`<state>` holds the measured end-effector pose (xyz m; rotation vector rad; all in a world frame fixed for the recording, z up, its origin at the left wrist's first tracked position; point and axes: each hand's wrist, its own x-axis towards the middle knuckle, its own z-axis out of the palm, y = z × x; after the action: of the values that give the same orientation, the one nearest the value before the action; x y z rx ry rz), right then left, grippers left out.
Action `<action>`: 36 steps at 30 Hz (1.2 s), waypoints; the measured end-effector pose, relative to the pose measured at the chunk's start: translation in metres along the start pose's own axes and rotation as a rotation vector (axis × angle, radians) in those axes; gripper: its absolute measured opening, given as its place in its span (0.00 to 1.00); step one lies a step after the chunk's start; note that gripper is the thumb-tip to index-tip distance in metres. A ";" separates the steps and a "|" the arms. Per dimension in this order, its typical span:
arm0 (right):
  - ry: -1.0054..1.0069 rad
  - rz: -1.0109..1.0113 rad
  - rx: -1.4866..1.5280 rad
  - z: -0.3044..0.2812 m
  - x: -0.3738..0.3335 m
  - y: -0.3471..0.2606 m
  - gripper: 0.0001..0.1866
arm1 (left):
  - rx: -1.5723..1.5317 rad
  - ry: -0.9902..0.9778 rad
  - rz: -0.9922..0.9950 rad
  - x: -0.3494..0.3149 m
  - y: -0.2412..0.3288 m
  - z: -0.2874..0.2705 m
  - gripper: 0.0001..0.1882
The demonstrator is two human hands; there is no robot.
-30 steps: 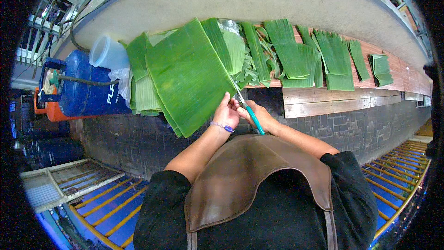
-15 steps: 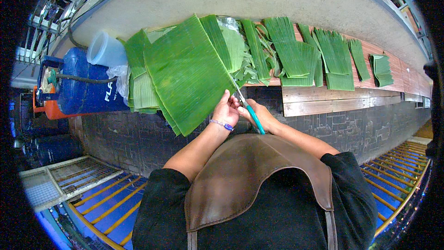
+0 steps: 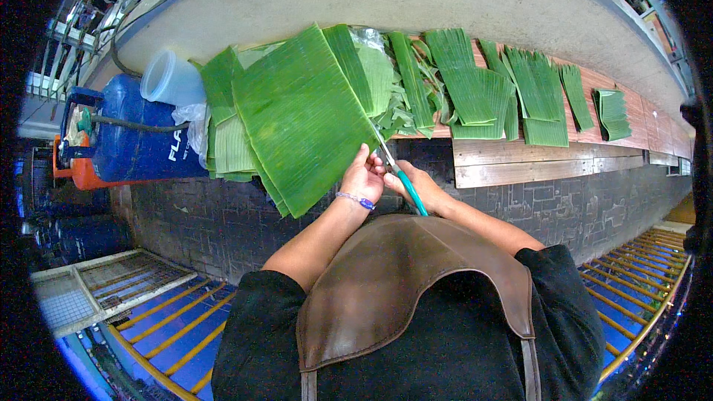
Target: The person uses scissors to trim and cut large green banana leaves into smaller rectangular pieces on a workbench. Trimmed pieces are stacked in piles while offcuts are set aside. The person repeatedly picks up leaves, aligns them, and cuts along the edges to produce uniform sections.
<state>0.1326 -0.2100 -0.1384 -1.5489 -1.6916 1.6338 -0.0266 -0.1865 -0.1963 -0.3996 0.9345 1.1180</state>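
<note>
A large green banana leaf piece (image 3: pixel 304 115) is pinched at its lower right corner by my left hand (image 3: pixel 362 178), which wears a purple bracelet. The leaf spreads up and left over other cut leaves. My right hand (image 3: pixel 418 187) is closed round scissors (image 3: pixel 407 184) with teal handles. The metal blades point up and away, at the leaf's right edge near my left fingertips. How far apart the blades are I cannot tell. Beyond the leaf lie narrow strips and scraps of banana leaf (image 3: pixel 408 78).
Stacks of trimmed leaves (image 3: pixel 538 93) lie along the wooden bench (image 3: pixel 549 167) to the right. At the left stand a blue gas cylinder (image 3: pixel 137 130) with a hose and a clear plastic tub (image 3: pixel 169 78). A pale wall (image 3: pixel 416 0) runs behind; yellow railings (image 3: pixel 639 282) flank me.
Almost nothing differs. The leaf and both hands stay in place, with the scissors at the same edge; the view has shifted very slightly.
</note>
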 end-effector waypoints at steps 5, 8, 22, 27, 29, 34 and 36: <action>0.001 0.017 -0.015 0.002 0.000 -0.001 0.39 | 0.020 0.012 0.018 -0.002 -0.001 0.001 0.13; 0.007 -0.012 -0.009 0.003 -0.002 0.002 0.39 | 0.018 0.034 0.044 -0.003 0.001 0.005 0.13; 0.051 0.015 -0.050 0.006 0.003 0.001 0.38 | 0.052 0.021 0.051 -0.007 0.000 0.006 0.12; 0.056 0.092 -0.037 0.004 -0.002 -0.008 0.37 | 0.090 0.004 0.054 -0.007 0.000 0.007 0.11; 0.073 0.114 -0.039 0.006 -0.003 -0.012 0.37 | 0.101 -0.006 0.044 -0.005 0.002 0.007 0.12; 0.059 0.044 -0.069 0.003 0.004 -0.011 0.39 | 0.103 -0.015 0.040 0.000 0.005 0.004 0.13; 0.017 0.045 -0.042 -0.001 0.010 -0.010 0.40 | 0.066 0.020 0.059 0.001 0.004 0.003 0.12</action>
<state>0.1248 -0.1987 -0.1345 -1.6269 -1.7048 1.6115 -0.0292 -0.1823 -0.1945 -0.3317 1.0042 1.1353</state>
